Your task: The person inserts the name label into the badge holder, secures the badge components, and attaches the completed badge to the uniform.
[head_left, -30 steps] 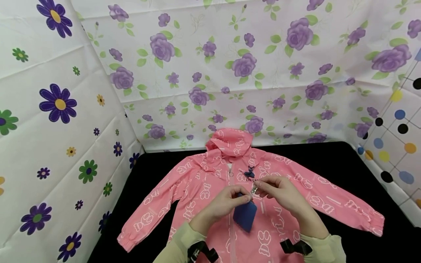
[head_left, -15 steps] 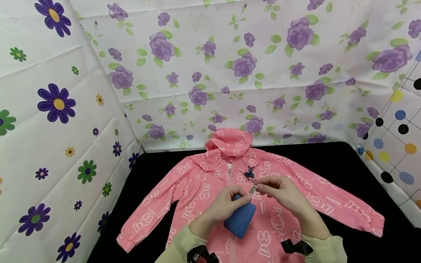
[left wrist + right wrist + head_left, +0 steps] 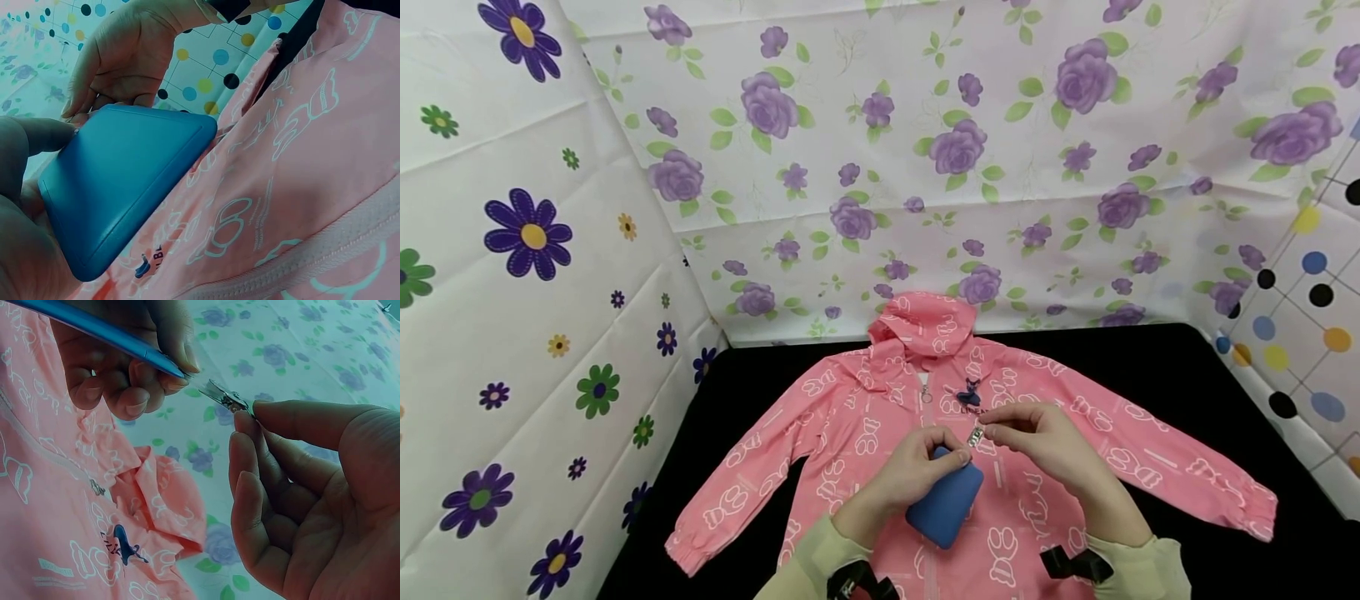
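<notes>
My left hand [image 3: 913,467] pinches the upper corner of a flat blue card holder [image 3: 946,507] with rounded corners. In the left wrist view its smooth face is turned to the camera. My right hand [image 3: 1037,437] holds a small metal clip [image 3: 226,399] between thumb and index finger. The clip sits just beyond the holder's edge, with a clear strip between them in the right wrist view. Both hands are above a pink hooded jacket [image 3: 850,425] with white bear outlines, spread front side up.
The jacket lies on a black-covered table [image 3: 1165,367]. It has a front zipper [image 3: 927,396] and a dark blue figure [image 3: 970,393] on its chest. A floral sheet [image 3: 880,167] hangs behind, with a daisy-patterned sheet [image 3: 587,317] at left and a dotted one [image 3: 1300,333] at right.
The blue card holder has turned in my left hand, from a darker face with a jagged-looking edge to its smooth lighter face. The right hand keeps the clip in nearly the same place.
</notes>
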Demonstrator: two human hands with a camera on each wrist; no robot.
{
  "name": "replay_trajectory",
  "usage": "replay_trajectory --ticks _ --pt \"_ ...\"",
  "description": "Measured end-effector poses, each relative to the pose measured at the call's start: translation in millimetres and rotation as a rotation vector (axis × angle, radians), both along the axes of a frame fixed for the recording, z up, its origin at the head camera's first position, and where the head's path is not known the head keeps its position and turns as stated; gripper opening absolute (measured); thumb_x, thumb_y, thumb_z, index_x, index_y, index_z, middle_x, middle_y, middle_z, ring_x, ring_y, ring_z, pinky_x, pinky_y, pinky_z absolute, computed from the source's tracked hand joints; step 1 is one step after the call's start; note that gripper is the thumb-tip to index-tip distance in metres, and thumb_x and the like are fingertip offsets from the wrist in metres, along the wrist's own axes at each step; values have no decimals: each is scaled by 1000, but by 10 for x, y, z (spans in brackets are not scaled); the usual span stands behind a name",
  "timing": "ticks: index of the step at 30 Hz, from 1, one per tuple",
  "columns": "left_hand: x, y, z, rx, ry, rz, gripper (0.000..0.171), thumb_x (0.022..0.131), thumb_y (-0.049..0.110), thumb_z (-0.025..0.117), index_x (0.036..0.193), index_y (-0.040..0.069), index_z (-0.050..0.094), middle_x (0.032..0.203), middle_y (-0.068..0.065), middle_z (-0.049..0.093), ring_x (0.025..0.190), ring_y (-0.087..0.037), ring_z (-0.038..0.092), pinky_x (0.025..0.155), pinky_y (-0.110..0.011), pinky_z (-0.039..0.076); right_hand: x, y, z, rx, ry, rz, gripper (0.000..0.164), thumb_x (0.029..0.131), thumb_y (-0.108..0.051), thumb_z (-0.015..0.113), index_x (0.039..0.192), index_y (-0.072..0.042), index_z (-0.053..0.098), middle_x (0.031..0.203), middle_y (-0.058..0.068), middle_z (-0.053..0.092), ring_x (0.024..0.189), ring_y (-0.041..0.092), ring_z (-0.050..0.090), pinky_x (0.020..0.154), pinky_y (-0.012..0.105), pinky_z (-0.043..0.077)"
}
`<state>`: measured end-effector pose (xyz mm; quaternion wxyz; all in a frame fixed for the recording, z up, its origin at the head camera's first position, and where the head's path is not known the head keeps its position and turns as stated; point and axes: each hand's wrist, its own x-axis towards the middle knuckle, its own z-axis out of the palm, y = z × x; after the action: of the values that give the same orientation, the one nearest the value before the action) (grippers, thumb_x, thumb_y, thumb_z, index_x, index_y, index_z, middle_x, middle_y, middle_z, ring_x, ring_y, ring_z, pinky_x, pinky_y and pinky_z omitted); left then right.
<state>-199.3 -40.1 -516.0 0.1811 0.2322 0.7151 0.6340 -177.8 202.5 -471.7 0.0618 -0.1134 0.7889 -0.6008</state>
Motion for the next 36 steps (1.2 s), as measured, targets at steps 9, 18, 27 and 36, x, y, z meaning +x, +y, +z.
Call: replay_trajectory --ticks 9,18,27,36 --pt "-13 -7 -63 10 -3 -5 17 103 14 71 102 -2 75 96 2 72 84 -8 63 73 -21 49 -6 -37 -26 -16 -4 5 31 103 -17 74 126 3 75 122 15 75 107 25 73 91 30 60" --pt "-38 -46 -159 115 -137 -65 29 104 12 67 113 -16 66 102 7 71 93 -9 63 78 -21 52 -29 -53 -84 2 14 -3 28 103 -15 73 125 2 76 119 13 75 103 23 73 88 31 60" --pt "-108 -80 -260 154 -408 -112 50 111 35 56 129 -11 65 109 -1 76 92 -11 71 81 -28 59 -12 -50 -61 33 41 -21 19 105 -13 70 120 -4 77 111 9 75 101 30 72 83 30 59" --pt "-139 -220 -372 190 -551 -229 33 109 26 42 113 15 74 100 7 76 95 -10 70 88 -29 56 -5 -27 -47 19 38 -10 21 107 -17 69 121 -3 75 112 9 73 103 27 69 90 31 57"
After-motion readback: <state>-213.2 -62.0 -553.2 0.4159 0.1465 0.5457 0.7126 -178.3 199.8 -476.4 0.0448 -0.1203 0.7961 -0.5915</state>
